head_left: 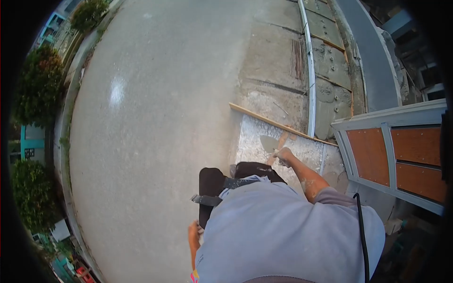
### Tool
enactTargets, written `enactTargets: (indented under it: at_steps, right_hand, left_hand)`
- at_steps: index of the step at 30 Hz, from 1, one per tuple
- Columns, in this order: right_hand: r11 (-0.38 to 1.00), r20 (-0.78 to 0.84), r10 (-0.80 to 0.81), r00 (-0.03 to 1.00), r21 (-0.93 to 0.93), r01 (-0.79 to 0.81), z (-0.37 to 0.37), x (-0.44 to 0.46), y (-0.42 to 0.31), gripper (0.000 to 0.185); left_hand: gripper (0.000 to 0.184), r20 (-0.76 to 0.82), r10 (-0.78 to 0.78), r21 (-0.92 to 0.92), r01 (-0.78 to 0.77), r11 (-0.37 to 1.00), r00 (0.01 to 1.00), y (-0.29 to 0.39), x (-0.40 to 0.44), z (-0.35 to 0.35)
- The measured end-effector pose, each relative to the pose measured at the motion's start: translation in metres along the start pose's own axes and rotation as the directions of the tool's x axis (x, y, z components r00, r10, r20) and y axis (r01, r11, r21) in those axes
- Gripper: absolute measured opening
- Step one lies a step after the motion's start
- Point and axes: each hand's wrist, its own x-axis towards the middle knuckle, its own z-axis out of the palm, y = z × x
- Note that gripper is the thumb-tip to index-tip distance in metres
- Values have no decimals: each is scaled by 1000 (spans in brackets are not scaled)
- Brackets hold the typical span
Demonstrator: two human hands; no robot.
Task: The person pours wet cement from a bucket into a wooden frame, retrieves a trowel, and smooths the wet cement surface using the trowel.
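My right hand (pixel 284 156) is closed round the handle of a pointed trowel (pixel 269 143), low over a pale, cement-spattered slab. The grey blade points away from me, beside a short brown wooden piece (pixel 282 140). Just beyond the trowel, a long wooden strip (pixel 264 119) lies across the slab toward the metal bar. My left hand (pixel 194 231) hangs low beside my left leg, over the road. Its fingers are mostly hidden, so I cannot make out their shape or whether they hold anything.
A long metal bar (pixel 310 70) edges formwork bays of wet concrete (pixel 325 106) with pipe stubs at right. Thin rods (pixel 296 59) lie on the slab beside it. A grey-framed panel with orange boards (pixel 368 153) stands close at my right. Road (pixel 155 132) stretches left to a kerb.
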Motion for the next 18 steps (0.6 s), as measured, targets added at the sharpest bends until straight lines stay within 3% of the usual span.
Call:
enactTargets:
  at_steps: [5,11,13,16,17,18]
  right_hand:
    - [993,-76,5,997,-117,-14,25,57,-127,30]
    - [983,-159,177,971,81,-166,75,134,-239,29]
    - [983,-164,153,975,125,-133,76,129,-281,29]
    - [966,-183,170,968,227,-127,61,139,-323,27]
    - [957,-206,188,960,257,-133,54,149,-332,27]
    - [949,-224,206,953,283,-139,50,157,-342,28]
  left_hand:
    - [54,203,-127,155,96,983,971,99,36,21]
    - [55,263,-105,401,-10,916,959,311,107,-4]
    - [55,252,-103,498,-37,866,962,398,125,-33]
    - [55,173,16,541,-109,834,985,557,190,-86]
    - [58,154,101,437,-159,885,983,608,242,-106]
    - [59,173,216,463,-273,844,961,679,252,-108]
